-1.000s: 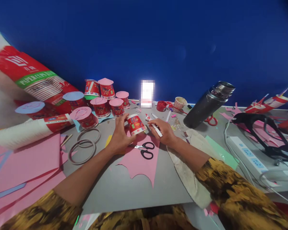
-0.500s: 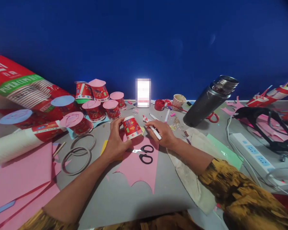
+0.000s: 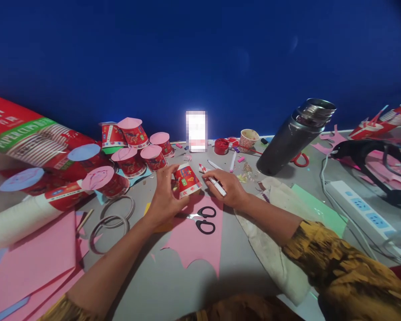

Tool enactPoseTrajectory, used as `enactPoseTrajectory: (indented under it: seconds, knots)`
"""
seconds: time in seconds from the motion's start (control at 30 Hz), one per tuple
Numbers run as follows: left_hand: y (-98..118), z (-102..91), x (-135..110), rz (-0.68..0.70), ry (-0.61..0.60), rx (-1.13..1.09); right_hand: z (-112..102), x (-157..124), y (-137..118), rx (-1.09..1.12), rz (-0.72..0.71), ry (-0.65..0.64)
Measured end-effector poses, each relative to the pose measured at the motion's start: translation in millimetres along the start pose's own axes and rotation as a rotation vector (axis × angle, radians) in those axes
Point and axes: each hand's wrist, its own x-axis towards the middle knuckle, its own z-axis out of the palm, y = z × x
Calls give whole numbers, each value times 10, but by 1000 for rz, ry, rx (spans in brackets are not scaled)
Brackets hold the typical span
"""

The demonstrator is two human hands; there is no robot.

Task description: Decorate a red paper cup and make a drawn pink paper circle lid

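My left hand (image 3: 169, 191) is closed round a red printed paper cup (image 3: 187, 179), which it holds tilted above the table. To the right of it my right hand (image 3: 229, 189) grips a white marker (image 3: 217, 186); a red end points toward the upper left, close to the cup but apart from it. Beneath the hands a pair of black-handled scissors (image 3: 205, 220) lies on a pink paper sheet (image 3: 197, 245) with scalloped cut edges. A bit of yellow paper (image 3: 158, 224) shows under my left wrist.
Paper cups with pink tops (image 3: 132, 133) are grouped at the left beside two grey tape rings (image 3: 108, 234) and pink sheets (image 3: 33, 267). A dark flask (image 3: 287, 145), a cloth (image 3: 274, 240) and a power strip (image 3: 364, 214) stand or lie to the right. Loose markers (image 3: 233, 161) lie behind.
The cup in my left hand has turned, its wider rim now angled down to the right. My right hand keeps hold of the marker. The whole view has shifted slightly.
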Motion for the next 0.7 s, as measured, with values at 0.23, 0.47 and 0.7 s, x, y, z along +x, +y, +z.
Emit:
enactPoseTrajectory:
  seconds: [0.23, 0.47, 0.7]
  knots:
    - [-42, 29, 111, 129, -43, 78, -5, 10, 1, -10, 33, 3]
    - [-177, 17, 60, 77, 72, 77, -9, -1, 12, -11, 63, -37]
    - [-223, -69, 32, 40, 139, 83, 26, 16, 88, -174, 75, -84]
